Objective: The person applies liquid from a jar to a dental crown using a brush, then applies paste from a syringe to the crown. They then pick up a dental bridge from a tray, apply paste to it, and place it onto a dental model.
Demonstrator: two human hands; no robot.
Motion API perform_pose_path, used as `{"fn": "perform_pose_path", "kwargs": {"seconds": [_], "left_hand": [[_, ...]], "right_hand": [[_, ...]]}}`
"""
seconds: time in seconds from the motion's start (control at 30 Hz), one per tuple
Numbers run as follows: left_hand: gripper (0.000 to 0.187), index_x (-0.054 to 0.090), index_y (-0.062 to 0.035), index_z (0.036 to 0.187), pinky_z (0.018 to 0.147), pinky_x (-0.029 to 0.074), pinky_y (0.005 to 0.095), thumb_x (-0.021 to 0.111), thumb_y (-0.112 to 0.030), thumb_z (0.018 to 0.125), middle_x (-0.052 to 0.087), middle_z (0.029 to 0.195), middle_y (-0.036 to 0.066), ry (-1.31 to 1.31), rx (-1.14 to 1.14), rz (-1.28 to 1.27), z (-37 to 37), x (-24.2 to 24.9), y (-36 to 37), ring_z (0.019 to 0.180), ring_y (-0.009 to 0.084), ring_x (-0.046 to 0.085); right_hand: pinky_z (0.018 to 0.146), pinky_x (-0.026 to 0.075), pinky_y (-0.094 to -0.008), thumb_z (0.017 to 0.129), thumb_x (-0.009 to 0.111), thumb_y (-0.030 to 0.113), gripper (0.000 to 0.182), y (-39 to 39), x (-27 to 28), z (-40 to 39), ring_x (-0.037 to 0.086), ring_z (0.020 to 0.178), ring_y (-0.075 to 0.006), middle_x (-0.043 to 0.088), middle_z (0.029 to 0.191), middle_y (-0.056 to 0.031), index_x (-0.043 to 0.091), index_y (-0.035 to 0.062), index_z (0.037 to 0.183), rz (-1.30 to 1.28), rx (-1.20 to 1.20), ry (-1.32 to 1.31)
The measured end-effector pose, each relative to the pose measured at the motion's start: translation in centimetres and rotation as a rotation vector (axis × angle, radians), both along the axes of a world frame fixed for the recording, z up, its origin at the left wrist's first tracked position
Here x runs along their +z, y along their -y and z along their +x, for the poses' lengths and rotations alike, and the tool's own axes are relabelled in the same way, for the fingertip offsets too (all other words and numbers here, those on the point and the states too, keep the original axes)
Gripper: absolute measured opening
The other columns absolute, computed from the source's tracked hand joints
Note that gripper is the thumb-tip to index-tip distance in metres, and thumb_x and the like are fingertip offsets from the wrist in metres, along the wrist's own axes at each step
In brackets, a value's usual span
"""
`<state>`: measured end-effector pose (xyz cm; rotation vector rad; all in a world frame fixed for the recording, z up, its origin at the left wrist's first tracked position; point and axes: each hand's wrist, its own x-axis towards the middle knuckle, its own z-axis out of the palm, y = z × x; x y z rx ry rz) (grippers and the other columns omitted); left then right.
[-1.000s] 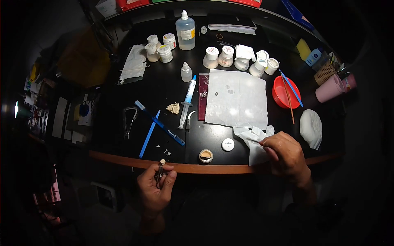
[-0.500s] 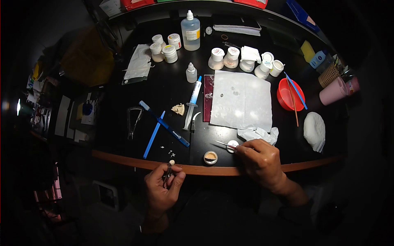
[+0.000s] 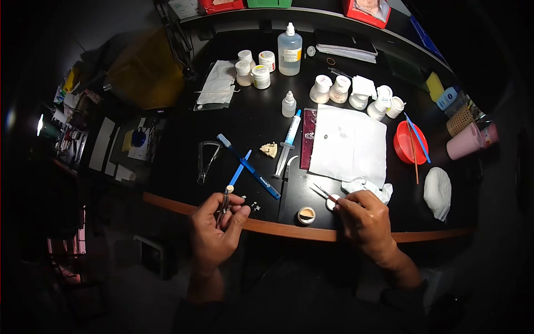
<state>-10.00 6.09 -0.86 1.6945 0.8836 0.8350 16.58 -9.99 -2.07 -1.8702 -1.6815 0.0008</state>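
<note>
My left hand (image 3: 217,229) is closed around a slim metal clamp (image 3: 225,204), which has a small cream-coloured crown-like piece (image 3: 230,189) at its upper end. The piece overlaps the blue-handled stick (image 3: 240,168) in view. In my right hand (image 3: 364,220) a fine brush (image 3: 328,194) is pinched, its thin tip pointing up and left over the table. Below that tip stands a small open jar (image 3: 306,220) with beige contents. A round white lid (image 3: 332,201) lies partly behind the brush and my fingers. White crumbs (image 3: 255,206) are scattered right of my left hand.
A blue toothbrush (image 3: 253,171), a syringe (image 3: 287,145) and a caliper (image 3: 208,161) lie beyond my left hand. White paper (image 3: 349,142) covers the middle. Several jars and a large bottle (image 3: 290,55) stand behind. A red bowl (image 3: 401,147) is on the right.
The view has shifted, so the table things appear farther right. My left hand has moved up and left relative to the table, carrying the clamp and piece. My right hand keeps the brush.
</note>
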Motion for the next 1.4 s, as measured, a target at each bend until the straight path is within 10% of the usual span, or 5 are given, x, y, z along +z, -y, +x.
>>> {"fn": "perform_pose_path", "kwargs": {"seconds": [1.4], "left_hand": [[0.016, 0.071, 0.005, 0.114, 0.058, 0.031, 0.0149, 0.072, -0.001, 0.099, 0.063, 0.087, -0.004, -0.022, -0.029, -0.043, -0.2, -1.2, -0.3, 0.066, -0.0052, 0.04]], "right_hand": [[0.061, 0.055, -0.0339, 0.075, 0.08, 0.002, 0.016, 0.2, 3.3, 3.3, 0.069, 0.067, -0.0244, 0.072, 0.079, -0.0094, 0.076, 0.0035, 0.09, 0.067, -0.002, -0.117]]}}
